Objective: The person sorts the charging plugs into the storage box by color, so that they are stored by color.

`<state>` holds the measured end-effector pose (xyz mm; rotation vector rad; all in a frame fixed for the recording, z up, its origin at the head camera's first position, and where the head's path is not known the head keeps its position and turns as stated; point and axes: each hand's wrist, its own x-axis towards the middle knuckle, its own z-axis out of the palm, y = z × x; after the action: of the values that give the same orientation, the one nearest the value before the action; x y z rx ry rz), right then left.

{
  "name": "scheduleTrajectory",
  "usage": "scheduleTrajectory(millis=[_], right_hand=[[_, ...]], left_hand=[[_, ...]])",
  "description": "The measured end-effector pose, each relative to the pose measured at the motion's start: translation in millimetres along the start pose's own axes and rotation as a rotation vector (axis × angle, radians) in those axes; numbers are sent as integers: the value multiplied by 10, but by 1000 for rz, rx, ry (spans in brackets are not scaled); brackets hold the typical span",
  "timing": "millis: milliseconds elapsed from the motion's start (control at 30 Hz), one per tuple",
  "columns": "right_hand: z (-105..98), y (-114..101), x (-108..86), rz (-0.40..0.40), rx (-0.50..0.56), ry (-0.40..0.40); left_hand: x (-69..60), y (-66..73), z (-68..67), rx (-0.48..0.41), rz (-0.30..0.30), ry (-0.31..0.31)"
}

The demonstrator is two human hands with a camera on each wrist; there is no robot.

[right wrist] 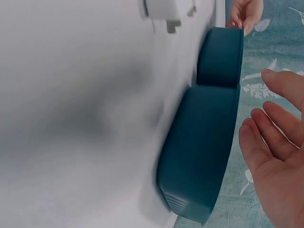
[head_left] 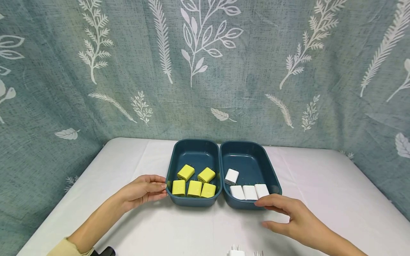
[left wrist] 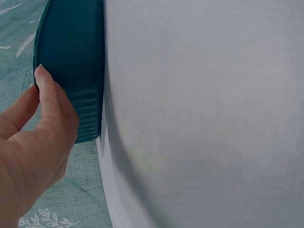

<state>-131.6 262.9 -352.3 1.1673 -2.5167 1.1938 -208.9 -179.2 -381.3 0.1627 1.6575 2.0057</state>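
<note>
Two dark blue boxes stand side by side on the table. In the left box point(head_left: 193, 202) lie several yellow charger plugs point(head_left: 185, 172); in the right box point(head_left: 238, 204) are several white charger plugs point(head_left: 250, 192). At the left box's outer side, my left hand point(head_left: 144, 192) pinches its rim between thumb and fingers, as the left wrist view shows. My right hand point(head_left: 291, 217) hangs by the front right corner of the right box, its fingers relaxed and apart from the thumb. Nothing is held in it.
A white cloth covers the table point(head_left: 179, 231). Near its front edge lies another white charger plug point(head_left: 236, 252), prongs up the view, beside the prongs point(head_left: 258, 253) of one more. A leaf-patterned curtain point(head_left: 256, 71) hangs behind. Something black point(head_left: 107, 251) shows near the left sleeve.
</note>
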Motion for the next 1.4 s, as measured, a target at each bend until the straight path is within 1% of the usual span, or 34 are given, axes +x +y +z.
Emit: scheduleTrajectory(millis=[167, 300, 367, 467, 533, 633, 667, 733, 833, 867, 900, 933, 967, 1000, 1067, 1100, 1167, 1200, 1267, 1400], right_hand=[[40, -56, -93, 1, -67, -48], [45, -91, -162, 35, -96, -92], [50, -90, -196, 27, -110, -101], [75, -66, -252, -31, -116, -117], [101, -45, -297, -89, -138, -119], [127, -13, -369, -156, -190, -122], [135, -5, -396, -157, -217, -126], [161, -1, -450, -133, -263, -142], [242, -23, -522, -20, -305, -179], [285, -35, -544, 11, -317, -177], [334, -46, -560, 25, -329, -161], [381, -50, -574, 12, -340, -136], [425, -53, -584, -19, -348, -104], [465, -47, -589, -73, -355, -75], [533, -27, -585, -214, -375, -11], [553, -13, -581, -279, -385, 7], [579, 15, -573, -384, -396, 18], [590, 27, -570, -418, -406, 22], [610, 41, -574, -432, -413, 21], [654, 54, -591, -399, -401, 28]], left_hand=[[4, -1, 2, -1, -4, -1], [7, -4, -1, 0, -3, -1], [7, -4, -4, 2, -2, -2], [3, -7, -6, 3, -2, -1], [1, -9, -8, 2, -3, -2], [0, -10, -10, -2, -2, -5], [0, -10, -11, -3, -1, -6], [0, -10, -11, -4, 0, -9], [1, -9, -11, -2, 5, -11], [1, -9, -11, -2, 5, -11], [0, -9, -10, -2, 4, -10], [-1, -7, -8, -2, 4, -9], [-1, -6, -7, -1, 4, -9], [-2, -4, -5, -1, 4, -8], [-3, -2, -3, 1, 2, -7], [-4, -1, -2, 2, 1, -6], [-4, 0, -2, 3, 1, -4], [-5, 0, -2, 4, 1, -3], [-5, 0, -2, 4, 2, -2], [-7, 1, 0, 4, 3, -3]])
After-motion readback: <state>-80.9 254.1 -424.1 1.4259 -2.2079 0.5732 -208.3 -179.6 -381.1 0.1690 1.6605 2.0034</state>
